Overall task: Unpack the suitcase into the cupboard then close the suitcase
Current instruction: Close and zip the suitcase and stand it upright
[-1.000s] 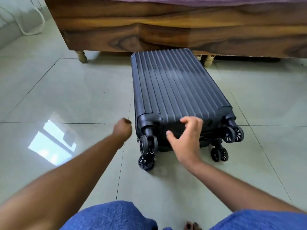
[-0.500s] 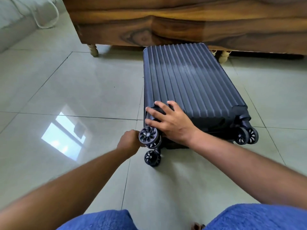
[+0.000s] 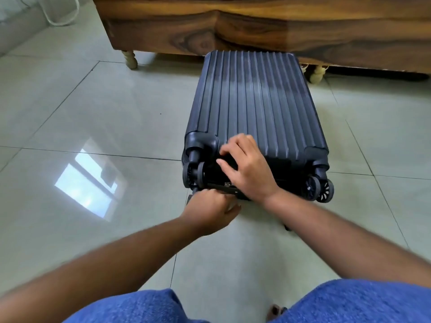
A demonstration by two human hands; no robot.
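A dark ribbed hard-shell suitcase (image 3: 254, 106) lies flat and closed on the tiled floor, wheels toward me and its far end at the wooden bed. My right hand (image 3: 247, 169) drapes over its near end beside the left wheels (image 3: 194, 176), fingers curled down onto the dark end face. My left hand (image 3: 210, 207) is just below, blurred, its fingers curled against the zip seam at the suitcase's lower edge; what they pinch is hidden. A small metal zip pull (image 3: 227, 184) shows between the two hands. No cupboard is in view.
The wooden bed frame (image 3: 233, 26) with turned legs (image 3: 130, 59) runs across the back. A white cable (image 3: 58, 17) hangs at the far left by the wall. Glossy floor tiles (image 3: 105, 117) spread left and right of the suitcase. My blue-clad knees (image 3: 144, 308) are at the bottom.
My right hand slid from the left wheel corner toward the middle of the near end and its fingers curled. My left hand moved right, from beside the left wheels to the zip seam.
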